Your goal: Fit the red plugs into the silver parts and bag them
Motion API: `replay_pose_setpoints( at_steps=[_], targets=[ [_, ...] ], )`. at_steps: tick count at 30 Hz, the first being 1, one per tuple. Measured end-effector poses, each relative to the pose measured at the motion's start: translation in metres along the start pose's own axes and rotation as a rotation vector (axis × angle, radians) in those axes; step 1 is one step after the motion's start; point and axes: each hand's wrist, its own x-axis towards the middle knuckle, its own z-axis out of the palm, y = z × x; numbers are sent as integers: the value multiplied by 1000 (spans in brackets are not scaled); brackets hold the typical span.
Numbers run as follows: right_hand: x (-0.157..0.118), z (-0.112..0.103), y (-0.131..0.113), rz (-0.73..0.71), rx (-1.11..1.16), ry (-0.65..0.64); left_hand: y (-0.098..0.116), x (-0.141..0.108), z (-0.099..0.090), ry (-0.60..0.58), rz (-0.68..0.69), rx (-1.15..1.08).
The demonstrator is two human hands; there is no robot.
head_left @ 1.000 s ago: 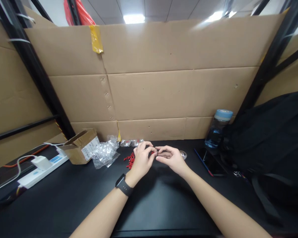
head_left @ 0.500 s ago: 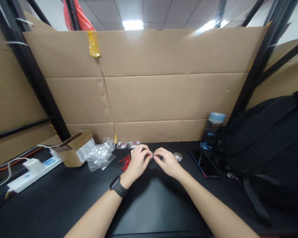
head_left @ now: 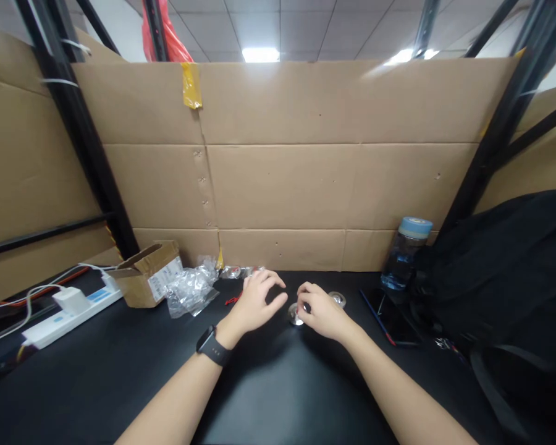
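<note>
From here I see the right hand [head_left: 322, 311] bent over a shiny disc [head_left: 295, 316] mid-bench, nearer the back edge of the bench [head_left: 269, 402], its fingertips at the rim, perhaps steadying it; whether they grip, I can't tell. The left hand [head_left: 259, 301] spreads open, empty, red cords [head_left: 232, 300] beside it, probably for easy reach.

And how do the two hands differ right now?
The left hand has its thumb and fingers spread apart with nothing visible between them, while the right hand has its fingers bent in at a shiny round piece. The left wrist wears a dark watch; the right wrist is bare. Both hands are ungloved, over the same black tabletop.
</note>
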Motion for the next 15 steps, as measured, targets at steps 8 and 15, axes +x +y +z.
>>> replay_pose_setpoints(
  at_steps=[8,15],
  targets=[
    [3,5,5,23,116,-19,-3,-10,24,-254,85,-3],
    [4,6,11,12,151,-48,-8,-14,37,-324,57,16]
  ],
)
